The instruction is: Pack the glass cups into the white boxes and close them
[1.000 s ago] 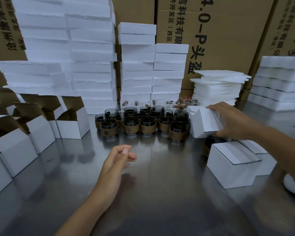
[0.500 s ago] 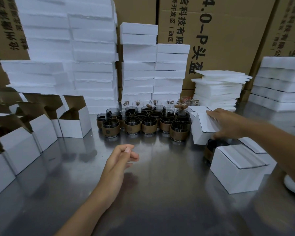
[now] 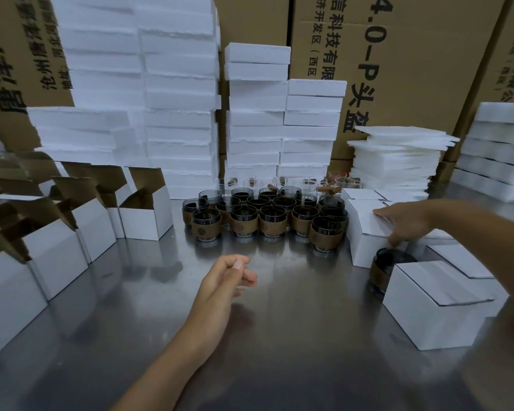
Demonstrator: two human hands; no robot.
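Observation:
Several dark glass cups with brown sleeves [image 3: 269, 219] stand clustered at the middle back of the steel table [image 3: 294, 345]. My right hand [image 3: 404, 218] rests on top of a closed white box [image 3: 365, 247] just right of the cluster, fingers flat on its lid and thumb pointing down its side. One more cup [image 3: 383, 269] stands just below that thumb, between this box and a second closed white box [image 3: 428, 310]. My left hand [image 3: 226, 280] hovers over the table's middle, loosely curled and holding nothing.
Several open white boxes [image 3: 146, 216] with raised brown flaps line the left side. White foam blocks [image 3: 178, 114] are stacked high behind the cups, thin foam sheets [image 3: 398, 161] at the back right. Large cardboard cartons [image 3: 413, 54] form the back wall.
My right hand has moved the closed white box down and left and set it on the table beside the cups. My left hand has barely moved.

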